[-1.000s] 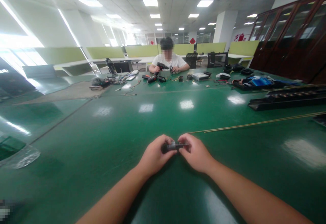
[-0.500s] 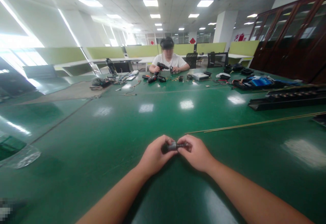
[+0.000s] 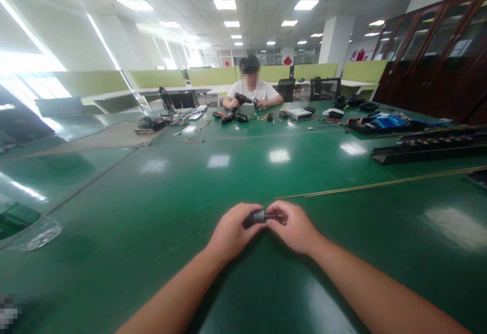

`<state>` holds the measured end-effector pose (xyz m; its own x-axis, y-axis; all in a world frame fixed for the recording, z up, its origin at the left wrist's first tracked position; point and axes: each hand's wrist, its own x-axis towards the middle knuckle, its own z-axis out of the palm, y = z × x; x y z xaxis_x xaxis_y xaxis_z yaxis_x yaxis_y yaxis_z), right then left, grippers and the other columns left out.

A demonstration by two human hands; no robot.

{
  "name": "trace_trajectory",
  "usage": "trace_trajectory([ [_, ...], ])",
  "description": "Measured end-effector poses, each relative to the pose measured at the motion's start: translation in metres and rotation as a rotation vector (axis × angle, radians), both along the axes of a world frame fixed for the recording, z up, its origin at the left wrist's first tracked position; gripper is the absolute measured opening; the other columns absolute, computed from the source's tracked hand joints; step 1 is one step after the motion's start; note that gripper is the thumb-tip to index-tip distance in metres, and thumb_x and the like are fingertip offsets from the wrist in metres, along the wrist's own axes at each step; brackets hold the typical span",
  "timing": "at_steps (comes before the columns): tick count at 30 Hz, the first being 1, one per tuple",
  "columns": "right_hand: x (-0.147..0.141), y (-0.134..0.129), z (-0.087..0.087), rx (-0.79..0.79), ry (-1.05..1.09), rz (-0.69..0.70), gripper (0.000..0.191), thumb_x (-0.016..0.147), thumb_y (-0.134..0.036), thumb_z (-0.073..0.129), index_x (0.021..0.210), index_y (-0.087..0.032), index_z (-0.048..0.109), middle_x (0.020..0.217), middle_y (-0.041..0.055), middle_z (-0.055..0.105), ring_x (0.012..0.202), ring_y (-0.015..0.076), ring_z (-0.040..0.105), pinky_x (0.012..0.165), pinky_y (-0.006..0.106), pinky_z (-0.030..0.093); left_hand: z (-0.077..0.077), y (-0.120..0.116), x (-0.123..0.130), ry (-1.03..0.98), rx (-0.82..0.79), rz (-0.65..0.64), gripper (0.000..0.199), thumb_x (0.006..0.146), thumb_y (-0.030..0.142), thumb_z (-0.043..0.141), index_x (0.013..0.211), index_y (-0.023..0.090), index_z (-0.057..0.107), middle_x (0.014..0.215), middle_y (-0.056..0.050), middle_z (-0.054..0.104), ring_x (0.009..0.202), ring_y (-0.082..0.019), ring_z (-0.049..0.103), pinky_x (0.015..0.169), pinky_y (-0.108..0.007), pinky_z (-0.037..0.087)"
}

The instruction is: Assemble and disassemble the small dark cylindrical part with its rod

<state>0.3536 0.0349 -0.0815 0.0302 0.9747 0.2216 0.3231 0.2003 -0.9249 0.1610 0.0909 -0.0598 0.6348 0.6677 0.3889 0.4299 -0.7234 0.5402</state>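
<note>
A short dark cylinder with a grey metal band (image 3: pixel 259 216), which resembles a drill chuck, lies level between my hands just over the green tabletop (image 3: pixel 243 177). My left hand (image 3: pixel 232 230) is closed round its dark left end, thumb below and fingers above. From its right end a thin dark shaft (image 3: pixel 273 216) runs into my right hand (image 3: pixel 294 228), which pinches it between thumb and fingers. The fingers hide the tip of the shaft. The cylinder's left end is partly covered by my left hand.
Two thin brass-coloured rods (image 3: pixel 353 188) lie beyond my right hand. A long black rail (image 3: pixel 426 152) is at the right, a clear plastic piece (image 3: pixel 41 232) at the left. Across the table a person (image 3: pixel 261 90) holds a power drill (image 3: pixel 240 99) amid scattered tools and parts.
My left fingers have straightened and shifted slightly over the top of the cylinder, covering more of its dark end. The right hand keeps its pinch with hardly any movement.
</note>
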Motion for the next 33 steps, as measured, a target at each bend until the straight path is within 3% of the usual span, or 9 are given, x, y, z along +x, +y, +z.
trace_trajectory([
  [33,0.0021,0.0000,0.0024,-0.033,-0.027,-0.019,0.014,0.082,-0.026,0.063,0.094,-0.020,0.061,0.085,0.0006,0.068,0.072,0.0157,0.063,0.068,0.026,0.048,-0.0013,0.0034,0.0002,-0.053,-0.085,0.060,0.030,0.082,0.029,0.072,0.110,0.026,0.064,0.109,-0.001,0.069,0.100,-0.020,0.064,0.091,-0.034,0.050],
])
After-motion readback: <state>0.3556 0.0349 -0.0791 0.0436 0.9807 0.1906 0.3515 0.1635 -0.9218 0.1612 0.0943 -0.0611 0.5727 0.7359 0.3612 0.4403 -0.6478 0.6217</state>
